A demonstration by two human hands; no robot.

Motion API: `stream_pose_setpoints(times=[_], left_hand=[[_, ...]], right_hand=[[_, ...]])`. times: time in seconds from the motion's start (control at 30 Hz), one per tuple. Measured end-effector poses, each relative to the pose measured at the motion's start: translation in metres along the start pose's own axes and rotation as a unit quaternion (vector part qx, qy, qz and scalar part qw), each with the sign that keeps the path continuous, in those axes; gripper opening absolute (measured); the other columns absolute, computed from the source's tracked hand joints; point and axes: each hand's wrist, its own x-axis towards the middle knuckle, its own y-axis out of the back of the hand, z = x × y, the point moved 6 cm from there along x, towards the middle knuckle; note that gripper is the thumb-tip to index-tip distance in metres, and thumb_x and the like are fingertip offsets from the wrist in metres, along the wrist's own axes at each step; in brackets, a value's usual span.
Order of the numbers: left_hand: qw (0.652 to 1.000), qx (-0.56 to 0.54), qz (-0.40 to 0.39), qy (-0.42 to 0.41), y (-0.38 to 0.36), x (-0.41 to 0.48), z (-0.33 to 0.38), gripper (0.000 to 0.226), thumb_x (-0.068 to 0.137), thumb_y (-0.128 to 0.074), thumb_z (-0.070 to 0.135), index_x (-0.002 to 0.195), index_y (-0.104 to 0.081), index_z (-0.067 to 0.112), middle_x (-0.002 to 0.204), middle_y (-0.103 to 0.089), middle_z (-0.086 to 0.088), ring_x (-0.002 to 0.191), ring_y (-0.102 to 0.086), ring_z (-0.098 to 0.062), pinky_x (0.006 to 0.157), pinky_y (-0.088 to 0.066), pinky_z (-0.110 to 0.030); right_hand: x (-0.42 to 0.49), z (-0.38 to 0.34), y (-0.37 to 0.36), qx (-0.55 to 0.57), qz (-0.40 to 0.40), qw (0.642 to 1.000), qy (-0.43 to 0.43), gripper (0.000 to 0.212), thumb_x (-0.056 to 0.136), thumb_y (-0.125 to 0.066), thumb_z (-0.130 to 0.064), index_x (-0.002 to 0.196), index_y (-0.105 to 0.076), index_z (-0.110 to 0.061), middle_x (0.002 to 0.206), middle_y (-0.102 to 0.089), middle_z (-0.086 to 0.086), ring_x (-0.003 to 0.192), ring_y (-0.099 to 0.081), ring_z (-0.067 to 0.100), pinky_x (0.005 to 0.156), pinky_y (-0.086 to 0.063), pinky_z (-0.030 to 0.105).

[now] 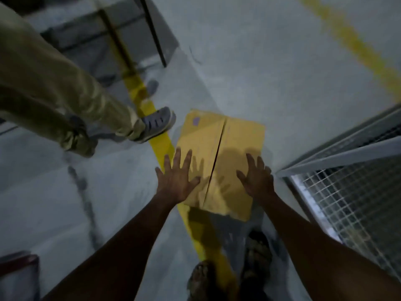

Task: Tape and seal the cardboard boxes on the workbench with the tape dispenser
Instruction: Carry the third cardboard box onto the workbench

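A: Where's the box right now?

B: The flat-topped yellow-brown cardboard box (pixel 219 161) sits on the grey concrete floor (pixel 249 61), not on any tabletop. It lies just beyond both hands, partly over a yellow painted floor stripe (pixel 161 146).

A: And the hands?

B: The left hand (pixel 176 177) is spread wide with fingers splayed, over the box's near left corner. The right hand (pixel 257 179) is just as open, over the near right edge. Neither has hold of anything; whether the palms actually touch the cardboard I cannot tell, though their shadows fall close on the lid.

A: Is it sealed?

B: I'd say no. The two top flaps meet at a centre seam (pixel 217 153) running away from the hands between them, and the seam shows as a dark open line with no tape visible across it. No tape dispenser is in view either.

A: So the job's barely begun?

B: That's my judgement for this box: the flaps are folded shut, but it has yet to reach the workbench and be taped.

A: Anything else nearby?

B: To the right of the right hand, a wire mesh cage panel (pixel 351 198). Beyond the left hand, another person's khaki trouser leg (pixel 71 92) and grey shoe (pixel 159 121). Below the arms, the wearer's own sandalled feet (pixel 258 257).
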Motion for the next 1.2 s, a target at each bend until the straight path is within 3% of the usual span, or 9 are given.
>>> stream_pose_setpoints(times=[0.13, 0.27, 0.37, 0.43, 0.57, 0.8, 0.97, 1.2], left_hand=[[1.0, 0.019, 0.008, 0.018, -0.099, 0.083, -0.013, 0.086, 0.091, -0.042, 0.068, 0.158, -0.002, 0.032, 0.165, 0.008, -0.003, 0.146, -0.009, -0.047, 0.105, -0.027, -0.068], [0.994, -0.062, 0.034, 0.081, -0.152, 0.149, -0.026, 0.089, 0.085, -0.057, 0.067, 0.156, -0.013, 0.035, 0.165, 0.003, -0.001, 0.144, -0.01, -0.05, 0.104, -0.029, -0.07], [0.987, -0.1, -0.004, 0.129, -0.18, 0.171, -0.036, 0.103, 0.072, -0.054, 0.083, 0.153, -0.003, 0.045, 0.163, 0.015, 0.005, 0.142, -0.007, -0.054, 0.101, -0.027, -0.074], [0.988, -0.093, -0.02, 0.123, -0.191, 0.176, -0.038, 0.108, 0.068, -0.055, 0.086, 0.152, 0.0, 0.047, 0.162, 0.019, 0.006, 0.138, -0.017, -0.054, 0.1, -0.032, -0.07], [0.992, -0.07, 0.023, 0.101, -0.179, 0.167, -0.037, 0.101, 0.07, -0.054, 0.085, 0.152, -0.014, 0.044, 0.163, 0.005, 0.007, 0.129, -0.029, -0.049, 0.096, -0.036, -0.06], [0.991, -0.064, 0.055, 0.101, -0.06, 0.098, -0.039, 0.092, 0.072, -0.044, 0.089, 0.15, -0.02, 0.048, 0.163, 0.001, 0.011, 0.131, -0.025, -0.052, 0.098, -0.033, -0.063], [0.986, -0.101, 0.077, 0.106, 0.097, 0.001, -0.03, 0.089, 0.074, -0.049, 0.084, 0.15, -0.024, 0.046, 0.163, -0.003, 0.01, 0.133, -0.024, -0.052, 0.098, -0.032, -0.064], [0.972, -0.126, 0.148, 0.13, 0.328, -0.16, -0.024, 0.083, 0.069, -0.052, 0.086, 0.142, -0.039, 0.049, 0.16, -0.019, 0.013, 0.132, -0.027, -0.047, 0.099, -0.03, -0.061]], right_hand=[[0.069, 0.037, -0.081, -0.023, 0.012, 0.999, -0.033, 0.079, 0.093, -0.047, -0.062, 0.156, -0.011, -0.032, 0.164, -0.008, 0.008, 0.139, -0.021, 0.052, 0.106, -0.029, 0.067], [0.122, 0.07, -0.128, 0.007, 0.051, 0.995, -0.082, 0.085, 0.089, -0.052, -0.063, 0.155, -0.006, -0.035, 0.164, 0.0, 0.004, 0.142, -0.012, 0.052, 0.106, -0.021, 0.074], [0.139, 0.078, -0.147, 0.06, 0.074, 0.988, -0.119, 0.088, 0.085, -0.056, -0.067, 0.153, -0.008, -0.038, 0.164, 0.0, 0.003, 0.135, -0.024, 0.054, 0.1, -0.033, 0.065], [0.146, 0.075, -0.162, 0.107, 0.052, 0.985, -0.124, 0.089, 0.083, -0.061, -0.065, 0.151, -0.01, -0.041, 0.164, 0.008, 0.0, 0.133, -0.025, 0.052, 0.099, -0.035, 0.06], [0.143, 0.066, -0.156, 0.141, 0.073, 0.979, -0.127, 0.085, 0.077, -0.068, -0.062, 0.147, -0.024, -0.045, 0.163, 0.004, -0.008, 0.133, -0.024, 0.045, 0.102, -0.03, 0.054], [0.08, 0.013, -0.035, 0.115, 0.126, 0.979, -0.112, 0.068, 0.075, -0.064, -0.066, 0.137, -0.042, -0.05, 0.161, -0.01, -0.014, 0.131, -0.027, 0.042, 0.102, -0.025, 0.055], [-0.013, -0.043, 0.111, 0.122, 0.154, 0.975, -0.104, 0.064, 0.075, -0.061, -0.068, 0.134, -0.048, -0.049, 0.16, -0.016, -0.015, 0.135, -0.026, 0.042, 0.105, -0.023, 0.056], [-0.181, -0.107, 0.304, 0.191, 0.223, 0.953, -0.076, 0.047, 0.073, -0.067, -0.059, 0.119, -0.061, -0.049, 0.146, -0.037, -0.028, 0.126, -0.033, 0.031, 0.102, -0.027, 0.044]])
